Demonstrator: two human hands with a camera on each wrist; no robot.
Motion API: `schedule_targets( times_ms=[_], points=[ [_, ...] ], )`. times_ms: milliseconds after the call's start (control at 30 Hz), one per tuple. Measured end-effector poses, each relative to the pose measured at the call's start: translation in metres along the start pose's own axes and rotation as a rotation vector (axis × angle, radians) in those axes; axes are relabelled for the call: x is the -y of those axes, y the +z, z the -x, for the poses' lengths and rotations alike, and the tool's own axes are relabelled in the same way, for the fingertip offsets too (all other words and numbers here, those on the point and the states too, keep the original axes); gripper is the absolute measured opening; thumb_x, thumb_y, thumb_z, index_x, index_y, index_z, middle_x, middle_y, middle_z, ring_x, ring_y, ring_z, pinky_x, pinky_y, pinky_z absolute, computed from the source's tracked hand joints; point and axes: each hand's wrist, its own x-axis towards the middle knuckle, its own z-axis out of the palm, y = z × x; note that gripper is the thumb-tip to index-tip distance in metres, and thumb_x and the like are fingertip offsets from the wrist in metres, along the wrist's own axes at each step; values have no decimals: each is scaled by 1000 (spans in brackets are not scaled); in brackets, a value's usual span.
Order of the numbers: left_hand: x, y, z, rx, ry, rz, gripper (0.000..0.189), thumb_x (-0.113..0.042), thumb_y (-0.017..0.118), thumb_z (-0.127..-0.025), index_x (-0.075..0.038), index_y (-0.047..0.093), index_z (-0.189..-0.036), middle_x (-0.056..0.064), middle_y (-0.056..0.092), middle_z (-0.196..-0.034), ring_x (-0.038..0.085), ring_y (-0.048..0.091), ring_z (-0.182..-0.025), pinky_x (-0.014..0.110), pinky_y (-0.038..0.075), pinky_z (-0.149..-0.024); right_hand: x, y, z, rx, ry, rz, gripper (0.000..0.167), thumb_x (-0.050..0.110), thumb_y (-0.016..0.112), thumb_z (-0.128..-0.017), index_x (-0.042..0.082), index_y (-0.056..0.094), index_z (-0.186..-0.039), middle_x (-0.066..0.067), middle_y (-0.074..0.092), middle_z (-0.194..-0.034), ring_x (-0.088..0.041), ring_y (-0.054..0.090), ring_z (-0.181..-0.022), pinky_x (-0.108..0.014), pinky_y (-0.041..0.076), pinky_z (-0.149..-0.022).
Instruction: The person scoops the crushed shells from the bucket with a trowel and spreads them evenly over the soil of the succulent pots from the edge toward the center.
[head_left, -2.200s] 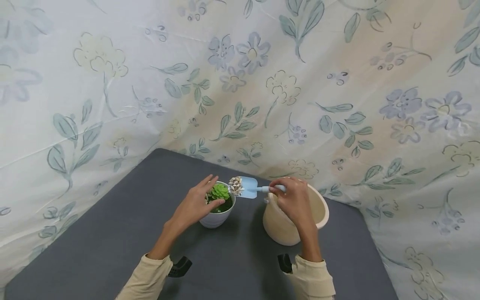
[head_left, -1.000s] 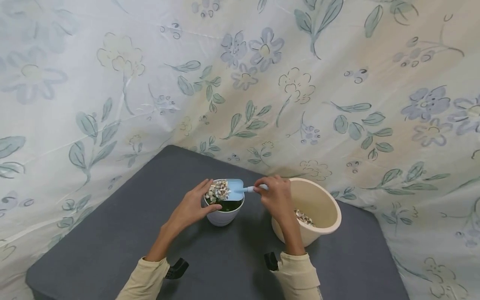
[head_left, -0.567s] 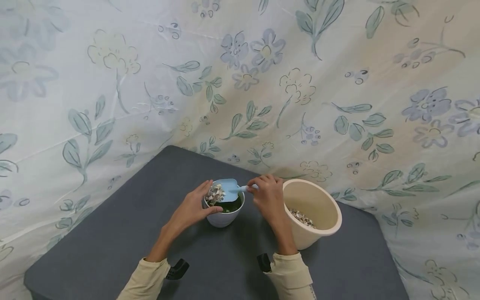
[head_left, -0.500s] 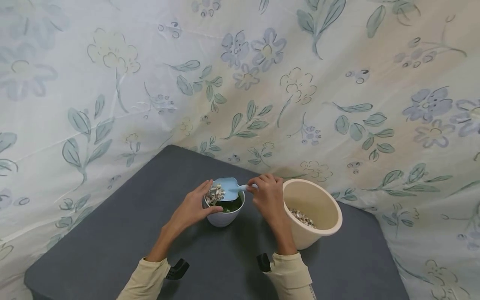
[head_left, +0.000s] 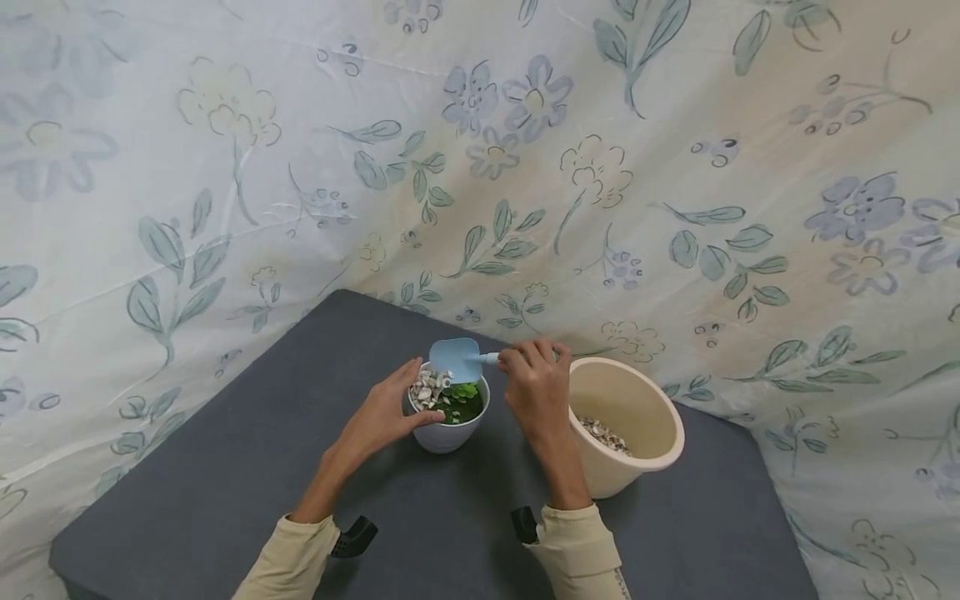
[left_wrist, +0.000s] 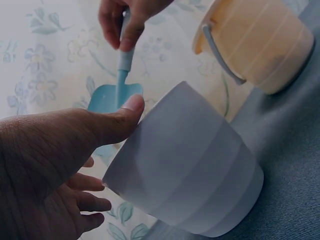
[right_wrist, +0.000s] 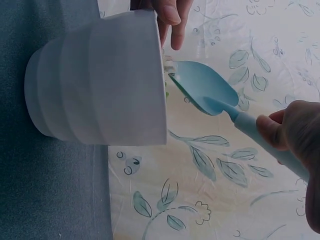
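Observation:
A small white pot (head_left: 442, 440) holds a green succulent (head_left: 465, 390) and dark soil, with pale pebbles (head_left: 429, 390) heaped along its left side. At that side my left hand (head_left: 378, 414) is spread, thumb at the near rim and fingers at the far rim; the left wrist view shows the thumb tip against the pot's edge. My right hand (head_left: 538, 390) grips the handle of a light-blue garden trowel (head_left: 453, 358). Its blade tilts down to the left over the pot and carries no visible heap; in the right wrist view its tip (right_wrist: 176, 70) is right at the pebbles.
Just right of the pot stands a cream bucket (head_left: 637, 408) with a grey handle (left_wrist: 220, 56); more pebbles (head_left: 603, 436) lie in its bottom. A dark grey table (head_left: 225, 467) bears both, and a floral cloth (head_left: 480, 167) hangs behind.
My right hand brought the pebble-laden trowel left over the pot and tilted it. The pebbles have slid off into the pot, and the blade has risen slightly. The left hand stays at the rim.

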Motion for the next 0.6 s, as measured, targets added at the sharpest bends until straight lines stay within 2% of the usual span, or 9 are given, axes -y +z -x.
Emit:
schedule_targets(
  times_ms=[233,400,533,600],
  points=[
    [-2,3,-3,14,7,7,107,-40,86,-86,-2,26,-166,23,28,-171,46,32,-157,65,40,-119,-3,-1,0,-37,-19,-10,9,10,84,-85,8,76,-83,-6,76,-90,-27,65,-89,-50,42,-92],
    [-3,4,-7,35,12,-7,115,-36,91,-81,-1,22,-166,23,27,-171,46,32,-156,64,40,-119,-5,-5,-1,-95,-19,-27,10,9,85,-83,8,75,-81,-7,77,-90,-27,66,-89,-49,43,-91],
    [0,-2,-11,58,-12,-39,116,-36,93,-79,1,24,-165,24,30,-170,46,36,-154,63,42,-118,-9,-13,2,-127,22,-60,8,4,85,-84,6,77,-83,-9,77,-89,-29,67,-89,-50,42,-91],
    [3,-9,-14,93,-14,-57,116,-35,93,-78,2,25,-165,25,31,-169,47,38,-153,63,42,-117,-11,-19,4,-143,62,-74,7,3,85,-84,4,78,-85,-11,77,-89,-30,66,-89,-50,41,-90]
  ],
)
